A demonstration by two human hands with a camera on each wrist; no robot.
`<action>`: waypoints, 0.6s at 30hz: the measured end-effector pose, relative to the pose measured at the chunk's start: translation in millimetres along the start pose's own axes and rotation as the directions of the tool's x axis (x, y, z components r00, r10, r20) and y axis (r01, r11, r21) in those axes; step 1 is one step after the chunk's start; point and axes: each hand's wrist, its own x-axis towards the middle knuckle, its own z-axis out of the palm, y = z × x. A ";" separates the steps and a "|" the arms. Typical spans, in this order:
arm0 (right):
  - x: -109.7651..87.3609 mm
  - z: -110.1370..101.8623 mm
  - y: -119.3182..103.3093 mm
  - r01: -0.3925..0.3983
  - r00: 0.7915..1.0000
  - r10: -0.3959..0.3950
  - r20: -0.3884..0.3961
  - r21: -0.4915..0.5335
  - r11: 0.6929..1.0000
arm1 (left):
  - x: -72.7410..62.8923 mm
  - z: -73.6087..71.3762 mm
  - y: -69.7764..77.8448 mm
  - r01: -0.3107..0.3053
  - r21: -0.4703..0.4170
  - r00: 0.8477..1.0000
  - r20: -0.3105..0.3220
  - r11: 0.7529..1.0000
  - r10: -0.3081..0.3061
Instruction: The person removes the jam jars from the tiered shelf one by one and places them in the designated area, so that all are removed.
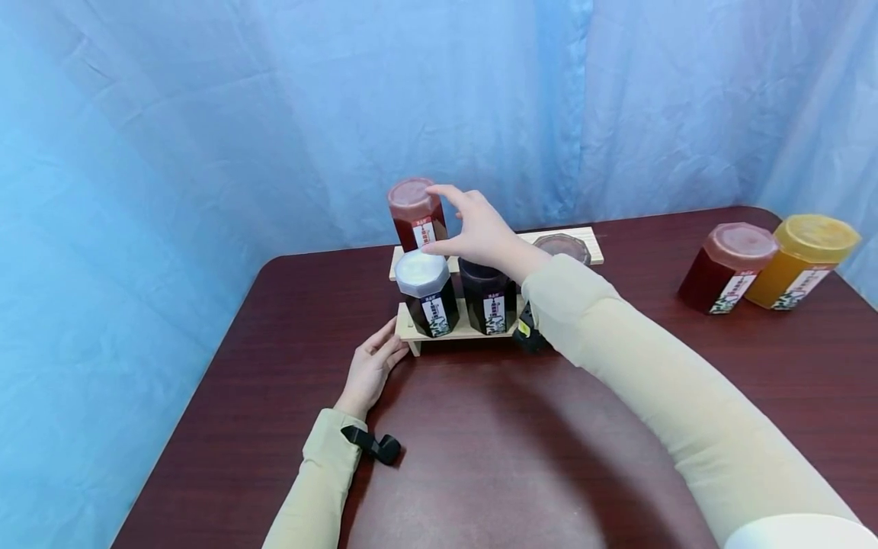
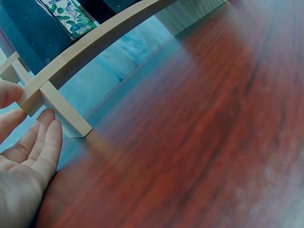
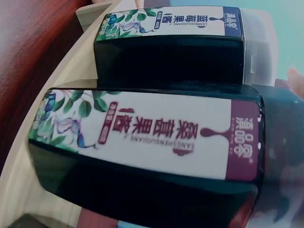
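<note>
A two-tier wooden rack stands near the table's back, and the fingertips of my left hand touch its front left end. My right hand is spread beside a dark red jar at the rear left. Its index fingertip overlaps the lid's right side, and the thumb tip lies above the front jar. On the lower tier stand a dark blueberry jam jar with a whitish lid and a mulberry jam jar. Another brownish lid shows on the rear tier, partly hidden by the right arm.
Toward the table's right end stand a red jar and a yellow jar, side by side. Blue curtains hang behind the dark red-brown table. A black strap camera sits on the left wrist.
</note>
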 end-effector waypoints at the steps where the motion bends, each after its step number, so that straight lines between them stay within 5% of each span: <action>1: 1.1 0.8 -1.1 -0.004 1.000 0.004 0.005 -0.001 1.000 | -0.2 -0.4 0.0 0.000 -0.003 1.000 -0.003 1.000 0.000; 18: 13.5 19.1 -12.7 -0.049 0.997 0.049 -0.061 0.009 0.999 | -4.8 -1.9 -0.5 -0.009 -0.019 1.000 -0.002 1.000 0.009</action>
